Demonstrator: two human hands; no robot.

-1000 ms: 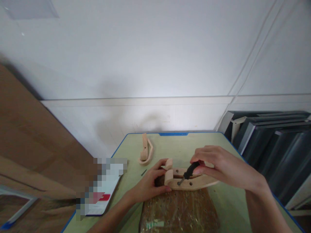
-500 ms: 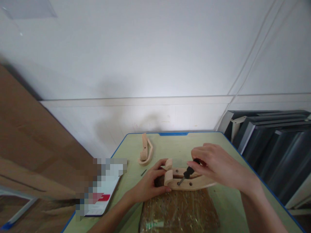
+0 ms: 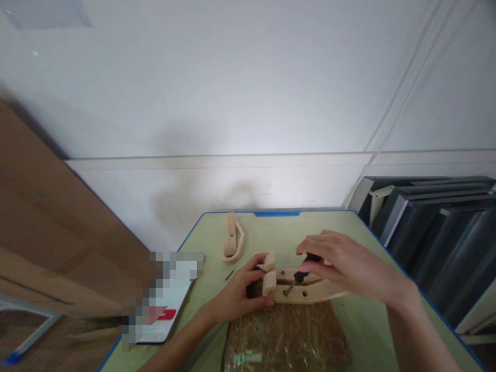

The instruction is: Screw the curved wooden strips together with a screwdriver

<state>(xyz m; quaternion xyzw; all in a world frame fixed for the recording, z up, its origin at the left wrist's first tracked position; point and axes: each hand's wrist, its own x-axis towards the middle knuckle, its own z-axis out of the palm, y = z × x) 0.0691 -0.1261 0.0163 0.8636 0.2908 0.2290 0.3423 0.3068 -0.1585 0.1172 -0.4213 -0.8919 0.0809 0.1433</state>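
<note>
My right hand [image 3: 333, 258] is closed around the black handle of a screwdriver [image 3: 301, 272]. The screwdriver leans, with its tip at a hole in the near side of a pale wooden piece [image 3: 318, 293]. Another dark hole shows to the right of the tip. My left hand [image 3: 242, 290] grips the curled left end of that wooden piece, thumb in front and fingers behind. Under the piece lies a brown board [image 3: 289, 336] wrapped in clear film and dotted with small holes. Part of the wooden piece's right end is hidden behind my right hand.
A second wooden piece [image 3: 239, 243], hook-shaped, lies farther back on the pale green table [image 3: 279, 232]. A thin dark pin or screw [image 3: 230, 275] rests near my left hand. A partly blurred phone-like slab [image 3: 174, 294] is at left. Dark panels [image 3: 434, 222] lean at right, a cardboard box [image 3: 58, 217] at left.
My right hand's fingers have shifted slightly to the left and opened a little around the screwdriver handle. The tip stays at the same hole, and my left hand holds its place.
</note>
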